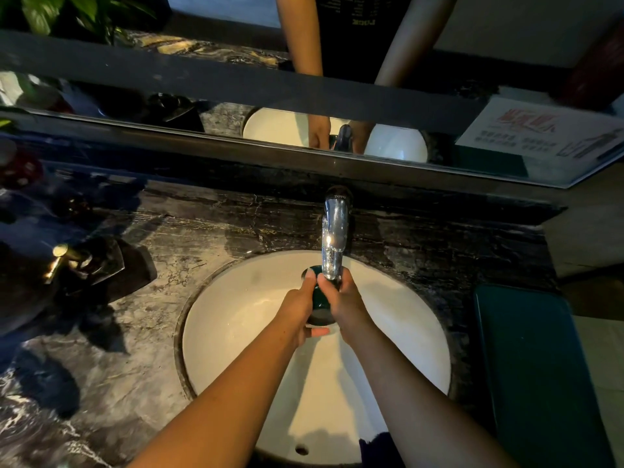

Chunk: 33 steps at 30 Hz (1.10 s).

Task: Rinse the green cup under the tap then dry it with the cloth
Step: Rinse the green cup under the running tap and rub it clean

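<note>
The dark green cup (319,304) is held between both my hands over the white sink (236,319), right under the spout of the chrome tap (333,238). My left hand (300,307) wraps its left side, thumb under the base. My right hand (346,298) grips its right side, with fingers up by the rim next to the spout. Most of the cup is hidden by my fingers. I cannot tell whether water is running. A flat dark green thing, maybe the cloth (537,366), lies on the counter to the right.
A dark marble counter (141,349) surrounds the sink. A black soap dispenser with a brass nozzle (67,261) stands at the left. A mirror (304,130) runs along the back, with a printed notice (547,133) at its right. Plant leaves (67,15) show top left.
</note>
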{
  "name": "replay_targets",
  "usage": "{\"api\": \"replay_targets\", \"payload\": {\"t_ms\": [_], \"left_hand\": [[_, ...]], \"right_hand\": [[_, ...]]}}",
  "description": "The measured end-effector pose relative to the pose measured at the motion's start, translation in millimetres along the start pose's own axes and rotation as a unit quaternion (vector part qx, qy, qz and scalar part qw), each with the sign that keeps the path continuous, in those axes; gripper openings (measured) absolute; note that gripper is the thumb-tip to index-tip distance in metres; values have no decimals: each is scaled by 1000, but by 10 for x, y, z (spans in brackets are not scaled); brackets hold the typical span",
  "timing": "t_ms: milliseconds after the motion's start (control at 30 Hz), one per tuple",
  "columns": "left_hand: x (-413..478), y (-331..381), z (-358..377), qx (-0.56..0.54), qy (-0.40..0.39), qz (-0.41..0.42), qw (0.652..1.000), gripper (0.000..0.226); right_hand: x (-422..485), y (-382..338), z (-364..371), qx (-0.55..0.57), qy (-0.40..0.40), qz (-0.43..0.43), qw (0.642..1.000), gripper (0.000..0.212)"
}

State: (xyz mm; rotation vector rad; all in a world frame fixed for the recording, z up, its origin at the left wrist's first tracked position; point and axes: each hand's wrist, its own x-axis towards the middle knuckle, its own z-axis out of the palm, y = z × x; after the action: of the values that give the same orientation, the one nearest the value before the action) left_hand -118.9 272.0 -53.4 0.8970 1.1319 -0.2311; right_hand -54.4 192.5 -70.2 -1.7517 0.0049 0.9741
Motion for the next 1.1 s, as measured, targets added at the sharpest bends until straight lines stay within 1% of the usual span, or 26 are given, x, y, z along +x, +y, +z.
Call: {"api": "replay_targets", "payload": {"t_ms": [67,100,167,233,300,367,400,467,533,600,633,667,767,833,900,967,1033,1100], "left_hand": [[18,-32,-2,-3,-8,10,1000,63],[18,-37,-10,-7,-4,14,1000,65],[12,-32,-44,-20,-5,8,1000,65],[13,-22,-72,-46,-18,-11,999,60],[-24,-23,-76,-80,-30,-35,996,53],[-40,-45,-62,-88,-29,-49,995,53],[-46,-54,-59,-78,-25,-52,995,54],[-46,-66,-63,-64,-17,-48,997,54],[-20,-71,-61,-71,-17,-39,997,56],[-18,-64,-55,-83,-20,-26,996,58],[-14,-61,-55,-84,-22,-22,996,59],[-9,-60,-63,-81,-23,-21,996,59],[19,-65,-97,-98,-24,-29,994,59],[25,-71,-99,-112,-24,-40,993,58],[24,-81,-78,-94,-20,-48,994,58],[24,-90,-51,-78,-6,-51,996,58],[26,-99,-30,-80,-1,-45,996,57],[26,-116,-8,-97,-14,-42,994,60]], "right_hand": [[13,-5,20,-10,23,-14,1000,25],[10,-15,26,-7,27,-13,1000,25],[17,-4,23,11,29,-1,1000,33],[20,9,13,27,25,7,999,42],[-16,-5,21,41,0,9,999,53],[-58,-4,14,39,-38,14,998,64],[-75,6,1,29,-58,15,998,66],[-79,36,-10,-4,-73,12,997,62],[-93,9,34,-44,-54,-16,997,58],[-62,6,85,-70,-28,-36,997,67],[-33,5,91,-65,-20,-37,997,67],[-21,-21,86,-55,-11,-36,998,60],[47,-26,2,4,36,5,999,31],[45,3,-15,16,42,14,999,27],[21,32,-3,-1,37,9,999,30],[-28,40,5,-23,14,-18,999,37],[-70,51,18,-50,-14,-31,998,49],[-74,63,27,-90,-33,-28,995,64]]}}
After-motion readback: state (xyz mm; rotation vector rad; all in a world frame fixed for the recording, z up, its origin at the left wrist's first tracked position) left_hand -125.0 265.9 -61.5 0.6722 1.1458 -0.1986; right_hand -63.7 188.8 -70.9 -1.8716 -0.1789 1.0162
